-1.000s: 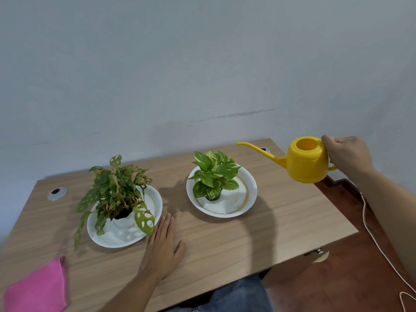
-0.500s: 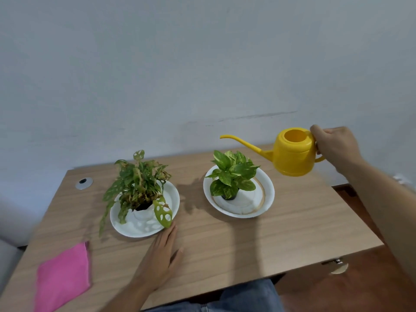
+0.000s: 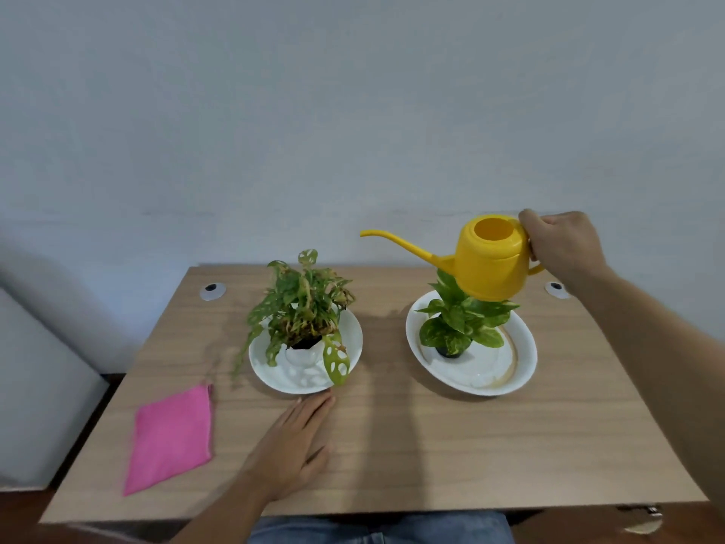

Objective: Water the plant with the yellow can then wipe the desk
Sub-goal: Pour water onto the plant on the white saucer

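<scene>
My right hand (image 3: 561,245) grips the handle of the yellow watering can (image 3: 490,261), held in the air above the right plant (image 3: 463,320), a bright green one in a white dish (image 3: 514,363). The can's long spout points left, its tip between the two plants. The left plant (image 3: 302,308), with holed and browning leaves, stands in a white dish (image 3: 345,347). My left hand (image 3: 294,445) lies flat on the wooden desk (image 3: 431,445), fingertips just short of the left dish. A pink cloth (image 3: 172,437) lies at the desk's front left.
Two round cable grommets sit at the desk's back corners, the left grommet (image 3: 212,291) and the right grommet (image 3: 556,288). A plain grey wall stands right behind the desk. A pale grey surface (image 3: 35,378) borders the desk on the left.
My right hand has carried the can leftwards, from beside the desk's right edge to above the right plant. My left hand has stayed flat on the desk. The view has shifted.
</scene>
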The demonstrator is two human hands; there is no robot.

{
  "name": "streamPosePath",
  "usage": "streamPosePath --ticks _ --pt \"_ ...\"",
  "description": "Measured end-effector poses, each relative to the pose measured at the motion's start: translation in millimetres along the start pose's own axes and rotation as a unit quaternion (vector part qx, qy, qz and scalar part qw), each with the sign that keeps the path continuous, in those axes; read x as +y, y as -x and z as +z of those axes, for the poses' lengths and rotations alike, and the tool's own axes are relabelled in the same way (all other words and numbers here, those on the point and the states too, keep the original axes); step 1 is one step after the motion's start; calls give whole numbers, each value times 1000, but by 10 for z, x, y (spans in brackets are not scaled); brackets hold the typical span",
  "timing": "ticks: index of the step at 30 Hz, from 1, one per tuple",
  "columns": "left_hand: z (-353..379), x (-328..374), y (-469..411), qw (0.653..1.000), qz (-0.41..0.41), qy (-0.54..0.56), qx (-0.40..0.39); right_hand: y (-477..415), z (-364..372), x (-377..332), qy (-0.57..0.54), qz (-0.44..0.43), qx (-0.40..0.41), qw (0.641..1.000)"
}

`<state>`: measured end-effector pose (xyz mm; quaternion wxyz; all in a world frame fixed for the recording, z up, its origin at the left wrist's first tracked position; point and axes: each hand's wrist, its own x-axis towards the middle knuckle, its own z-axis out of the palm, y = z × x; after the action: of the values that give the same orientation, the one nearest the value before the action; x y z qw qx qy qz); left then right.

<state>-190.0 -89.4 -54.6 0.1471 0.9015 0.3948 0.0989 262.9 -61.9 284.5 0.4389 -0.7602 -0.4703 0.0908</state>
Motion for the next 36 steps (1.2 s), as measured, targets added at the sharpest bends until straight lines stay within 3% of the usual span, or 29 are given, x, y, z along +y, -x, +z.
streamPosePath --ticks 16,23,36 --pt "31 24 8 999 -28 -25 12 13 737 -525 -3 -64 -93 994" --pt "124 88 68 995 -58 -23 74 100 658 -388 21 -78 -99 992" --pt "131 88 78 994 -80 -15 71 15 214 -78 70 -43 -54 995"
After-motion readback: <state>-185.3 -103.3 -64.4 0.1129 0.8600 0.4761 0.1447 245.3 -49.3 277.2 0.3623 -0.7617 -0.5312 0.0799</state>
